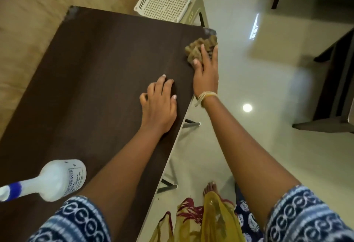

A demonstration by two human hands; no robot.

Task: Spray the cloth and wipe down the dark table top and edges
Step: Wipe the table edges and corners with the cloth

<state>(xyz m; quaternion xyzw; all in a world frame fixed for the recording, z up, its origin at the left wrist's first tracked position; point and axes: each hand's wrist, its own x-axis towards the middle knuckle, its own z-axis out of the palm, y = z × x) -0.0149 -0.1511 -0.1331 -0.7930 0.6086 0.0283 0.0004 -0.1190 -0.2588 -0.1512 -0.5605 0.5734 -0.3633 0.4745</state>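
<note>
The right hand (206, 69) presses a bunched tan cloth (201, 47) against the far right corner of the dark table top (95, 69), at about one o'clock from the middle of the view; its thumb and fingers curl over the near side of the wad, so it grips the cloth rather than lying flat on it. The cloth sits just ahead of the knuckles, straddling the right-hand edge (188, 105) where top meets side, though blur there makes it hard to say how much hangs over. The table's long axis runs from seven o'clock up to one o'clock, and that edge follows the same line back toward the person, so the likely stroke is a pull along it toward six o'clock. The left hand (160, 103) rests on the top with fingers loosely bent, holding nothing, apparently bracing; it is the nearer hand to the table's middle. The spray bottle (57, 179) lies on its side at eight o'clock, well apart from both hands, nozzle end pointing toward nine o'clock.
</note>
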